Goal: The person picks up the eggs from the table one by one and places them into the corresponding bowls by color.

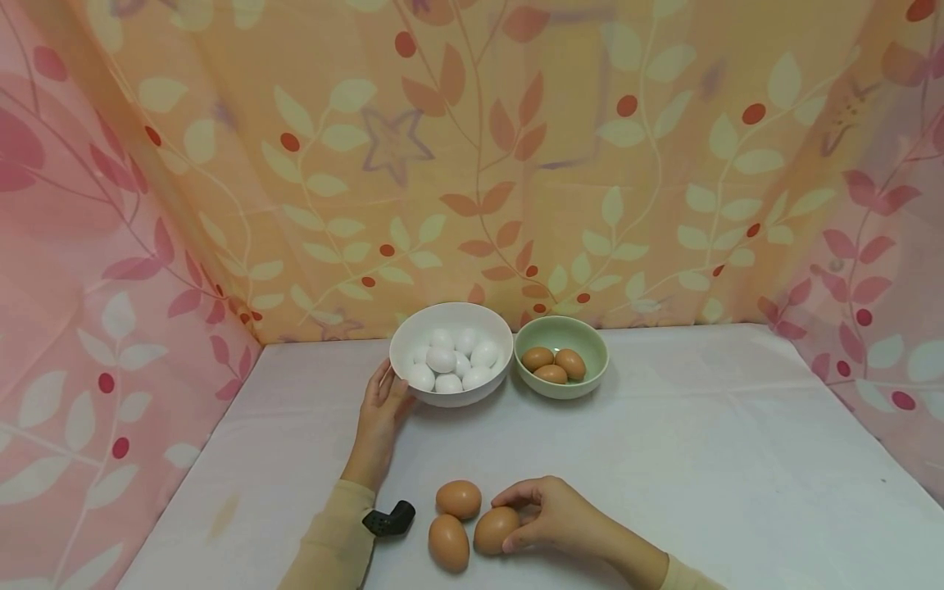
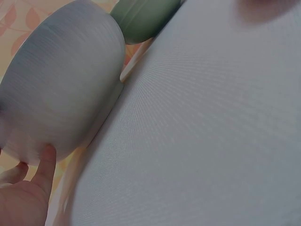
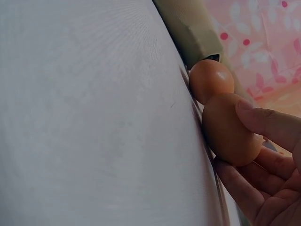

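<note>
In the head view my left hand (image 1: 380, 414) rests against the left outer side of a white bowl (image 1: 451, 399), which holds several white eggs (image 1: 442, 360). The left wrist view shows a thumb and finger on the outer wall of this white bowl (image 2: 66, 80). My right hand (image 1: 564, 516) holds a brown egg (image 1: 496, 530) between thumb and fingers, low at the table. Two more brown eggs lie just left of it, one farther back (image 1: 459, 500) and one nearer (image 1: 448, 543). In the right wrist view, the held brown egg (image 3: 230, 129) appears in front of another egg (image 3: 211, 81).
A green bowl (image 1: 560, 392) with three brown eggs (image 1: 551, 374) stands right beside the white bowl. Both stand near the back edge of the white-covered table (image 1: 708, 459). Patterned cloth (image 1: 479, 164) hangs behind and at both sides. A black device (image 1: 391, 519) is on my left wrist.
</note>
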